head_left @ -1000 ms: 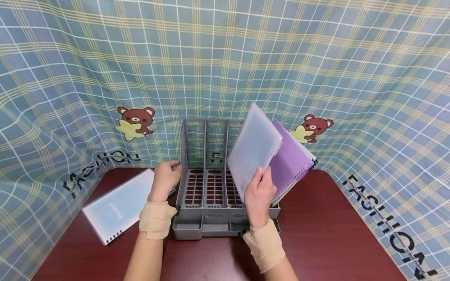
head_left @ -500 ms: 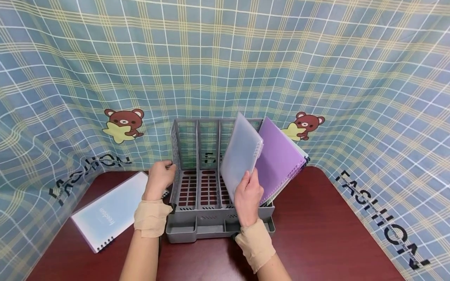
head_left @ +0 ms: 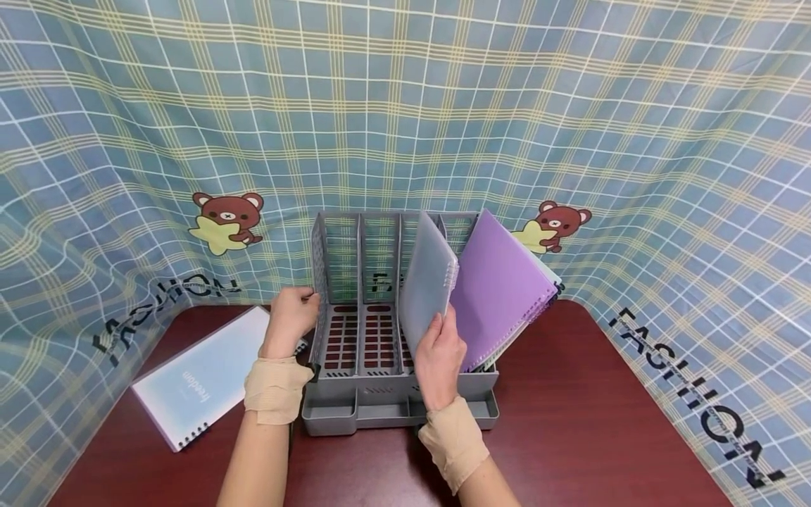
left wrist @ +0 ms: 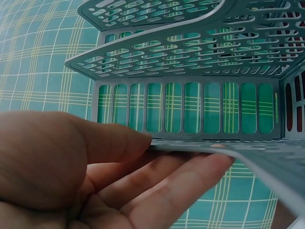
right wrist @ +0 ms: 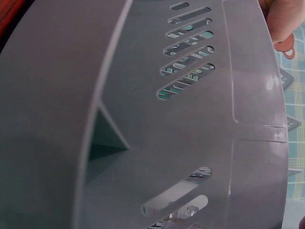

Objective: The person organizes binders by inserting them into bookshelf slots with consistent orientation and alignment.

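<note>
My left hand (head_left: 291, 320) pinches the outer left side panel of a grey file rack (head_left: 405, 385); in the left wrist view the thumb lies on one face of the perforated panel (left wrist: 200, 147) and the fingers on the other. In my right hand (head_left: 441, 359) is a pale blue, spiral-bound notebook (head_left: 427, 274), gripped by its near edge. It stands upright, lowered into a slot right of the rack's middle. A purple spiral notebook (head_left: 500, 292) leans to the right in the rightmost slot, with other notebooks behind it. The right wrist view shows mostly the rack's front (right wrist: 190, 133).
A light blue "freedom" notebook (head_left: 203, 380) lies flat on the dark red table (head_left: 570, 422), left of the rack. Shallow tray compartments (head_left: 329, 415) run along the rack's front. A checked curtain (head_left: 380, 105) with bear prints hangs behind and at both sides.
My right hand has moved the pale blue notebook left and turned it more edge-on, lining up with the slot. My left hand keeps its pinch on the side panel. The head view has shifted slightly.
</note>
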`<state>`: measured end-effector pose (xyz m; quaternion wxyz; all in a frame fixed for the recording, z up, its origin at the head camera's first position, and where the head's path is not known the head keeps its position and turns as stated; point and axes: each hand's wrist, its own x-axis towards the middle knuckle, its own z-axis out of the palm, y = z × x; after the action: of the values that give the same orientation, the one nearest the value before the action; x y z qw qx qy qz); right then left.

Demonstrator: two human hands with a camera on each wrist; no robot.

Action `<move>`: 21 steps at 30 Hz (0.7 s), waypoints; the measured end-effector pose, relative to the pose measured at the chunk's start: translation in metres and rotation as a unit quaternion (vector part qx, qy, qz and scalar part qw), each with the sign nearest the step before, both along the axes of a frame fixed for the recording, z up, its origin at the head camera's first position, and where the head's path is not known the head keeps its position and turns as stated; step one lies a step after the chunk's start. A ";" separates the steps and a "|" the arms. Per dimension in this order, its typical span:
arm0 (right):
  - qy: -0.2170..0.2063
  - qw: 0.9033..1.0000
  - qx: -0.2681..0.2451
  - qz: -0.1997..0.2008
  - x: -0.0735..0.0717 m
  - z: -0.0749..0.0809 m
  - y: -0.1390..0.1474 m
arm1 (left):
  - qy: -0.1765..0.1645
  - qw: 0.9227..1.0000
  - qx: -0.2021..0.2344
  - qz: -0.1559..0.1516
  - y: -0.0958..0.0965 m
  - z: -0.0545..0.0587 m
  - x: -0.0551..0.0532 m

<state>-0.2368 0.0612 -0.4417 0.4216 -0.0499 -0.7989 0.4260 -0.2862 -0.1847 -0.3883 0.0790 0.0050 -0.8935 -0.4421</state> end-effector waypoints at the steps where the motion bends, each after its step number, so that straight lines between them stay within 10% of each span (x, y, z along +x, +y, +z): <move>1: -0.001 1.000 0.001 -0.001 0.000 0.000 0.000 | 0.002 1.000 0.001 -0.001 0.000 0.000 0.000; 14: -0.010 1.000 0.015 -0.011 -0.003 -0.002 0.000 | -0.008 1.000 -0.006 0.009 0.001 -0.001 -0.001; 21: -0.096 0.995 0.029 -0.020 -0.001 0.007 0.010 | -0.007 1.000 -0.004 0.007 0.004 0.001 0.000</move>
<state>-0.2374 0.0709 -0.4344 0.3524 -0.0947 -0.8465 0.3877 -0.2862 -0.1812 -0.3876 0.0756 0.0138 -0.8959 -0.4375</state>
